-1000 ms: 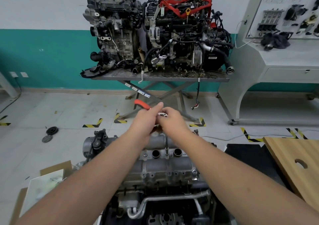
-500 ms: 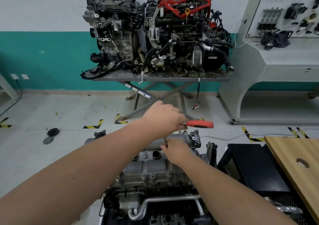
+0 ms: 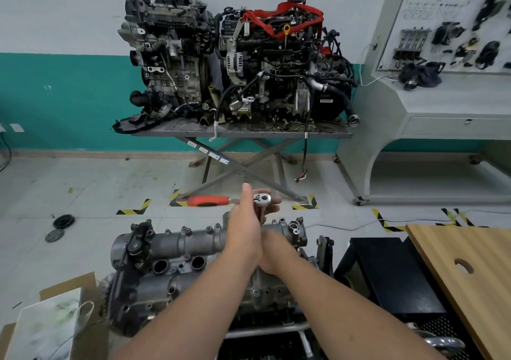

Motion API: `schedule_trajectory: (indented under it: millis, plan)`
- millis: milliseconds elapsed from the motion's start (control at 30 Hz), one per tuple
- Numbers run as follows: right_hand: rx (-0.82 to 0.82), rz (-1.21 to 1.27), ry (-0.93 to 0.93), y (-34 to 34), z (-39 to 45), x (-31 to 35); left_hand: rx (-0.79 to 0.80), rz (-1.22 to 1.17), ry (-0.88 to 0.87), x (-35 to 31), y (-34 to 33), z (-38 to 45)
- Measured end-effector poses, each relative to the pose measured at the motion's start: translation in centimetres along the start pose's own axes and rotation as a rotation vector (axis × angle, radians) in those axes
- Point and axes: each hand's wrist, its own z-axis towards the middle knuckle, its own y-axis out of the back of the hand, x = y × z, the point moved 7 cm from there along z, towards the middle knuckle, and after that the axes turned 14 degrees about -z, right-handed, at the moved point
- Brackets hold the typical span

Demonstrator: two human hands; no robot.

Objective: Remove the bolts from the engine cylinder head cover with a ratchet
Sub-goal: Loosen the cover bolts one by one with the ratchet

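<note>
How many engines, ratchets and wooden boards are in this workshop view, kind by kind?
Engines: 3, the grey engine being worked on, plus a silver engine and a black engine on the lift table
Ratchets: 1, the red-handled ratchet
Wooden boards: 1, the wooden board at right
Total: 5

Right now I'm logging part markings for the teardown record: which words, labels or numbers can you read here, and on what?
None can be read.
White stickers on the lift table's crossed legs: too small.
Printing on the wall display board: blurred.
Label on the black engine part: illegible.
Ratchet head: no readable marking.
</note>
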Motion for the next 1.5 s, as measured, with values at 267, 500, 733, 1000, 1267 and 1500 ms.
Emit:
schedule_trajectory:
  millis: [267,500,733,1000,1267,1500]
  plan:
    - [0.021,0.148,-0.027,0.5,0.1,-0.2,0.090,0.470,0.258,-3.5,-1.1,1.8]
    - [0.077,-0.042,0.035,1.6,-0.2,0.7,0.464,1.577,-0.010,-5.9,-5.0,2.4]
    - [-0.035,0.431,0.043,3.4,-1.5,0.7,0.495,1.579,-1.152,-4.9,-4.0,-2.6]
    - [0.128,-0.049,0.054,1.7,0.3,0.6,0.041,0.122,-0.166,-0.8,0.4,0.6]
    - [0.055,0.013,0.037,1.3,1.2,0.1,0.048,0.257,0.224,-2.6,0.6,3.4]
    - [0.007,-0.041,0.111,1.5,0.8,0.6,0.316,1.086,0.241,-5.3,-2.1,3.3]
